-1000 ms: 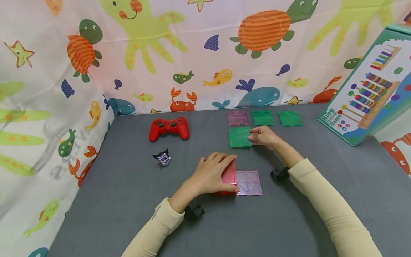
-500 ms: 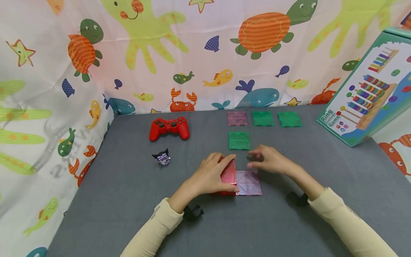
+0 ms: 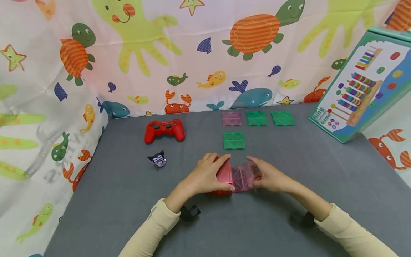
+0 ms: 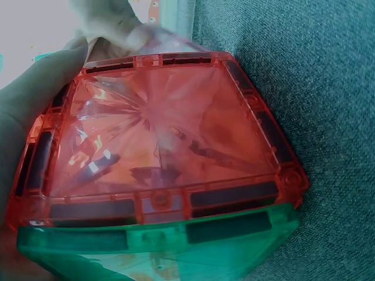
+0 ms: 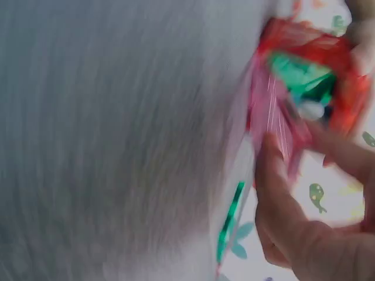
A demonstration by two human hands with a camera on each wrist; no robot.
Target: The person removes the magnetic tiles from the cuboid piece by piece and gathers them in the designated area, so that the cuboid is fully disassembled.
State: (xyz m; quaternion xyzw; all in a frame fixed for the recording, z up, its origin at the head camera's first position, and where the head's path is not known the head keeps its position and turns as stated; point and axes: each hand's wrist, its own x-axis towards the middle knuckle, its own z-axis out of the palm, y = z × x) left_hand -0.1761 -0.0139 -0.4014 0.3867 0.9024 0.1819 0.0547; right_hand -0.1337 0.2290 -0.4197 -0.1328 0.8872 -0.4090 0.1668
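My left hand (image 3: pixel 205 175) grips a box of see-through magnetic tiles (image 3: pixel 224 172) on the table, fingers over the far edge and thumb along the near side. Its red walls (image 4: pixel 158 129) show in the left wrist view, with a green tile (image 4: pixel 158 249) forming another side. With my right hand (image 3: pixel 274 175) I hold a pink magnetic tile (image 3: pixel 241 177) by its right edge. That tile is tilted, its left edge against or very near the red box; contact is unclear. In the right wrist view the fingers and the pink tile (image 5: pixel 274 111) are blurred.
Behind the hands lie a green tile (image 3: pixel 233 141), a pink tile (image 3: pixel 231 119) and two more green tiles, one of them (image 3: pixel 257 118) beside the pink one. A red game controller (image 3: pixel 165 131) and a small figurine (image 3: pixel 158 159) are at left. A game box (image 3: pixel 359 87) stands at right.
My right hand has let go of the green tile, moved toward me and taken hold of the pink tile, raising its right edge. My left hand keeps its grip on the red box.
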